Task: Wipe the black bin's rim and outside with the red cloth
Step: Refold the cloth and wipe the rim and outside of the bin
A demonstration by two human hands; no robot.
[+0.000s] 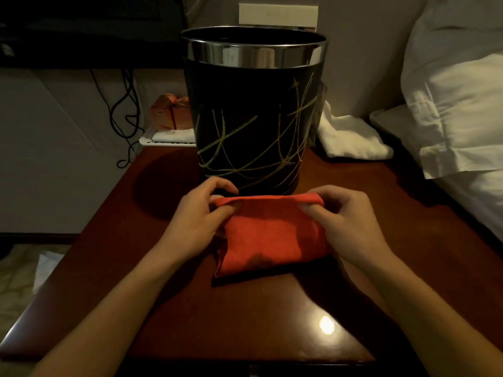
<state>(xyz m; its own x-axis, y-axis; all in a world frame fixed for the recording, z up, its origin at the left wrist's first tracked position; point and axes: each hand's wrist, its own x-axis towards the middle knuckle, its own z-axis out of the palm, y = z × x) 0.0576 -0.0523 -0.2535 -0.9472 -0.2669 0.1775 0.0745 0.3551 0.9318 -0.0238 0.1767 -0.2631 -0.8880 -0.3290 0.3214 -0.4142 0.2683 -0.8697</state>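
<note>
- Left hand (194, 219) and right hand (347, 221) each pinch a far corner of the red cloth (272, 238) (folded, lying on the bench (109, 254)).
- Black bin (253, 118) stands upright just behind the cloth.

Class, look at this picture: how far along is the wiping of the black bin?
Done: nothing that shows; the red cloth is folded and touches no part of the black bin. In hand: left hand and right hand pinch the cloth's far edge above the table. Left: wiping the shiny rim and outside.
</note>
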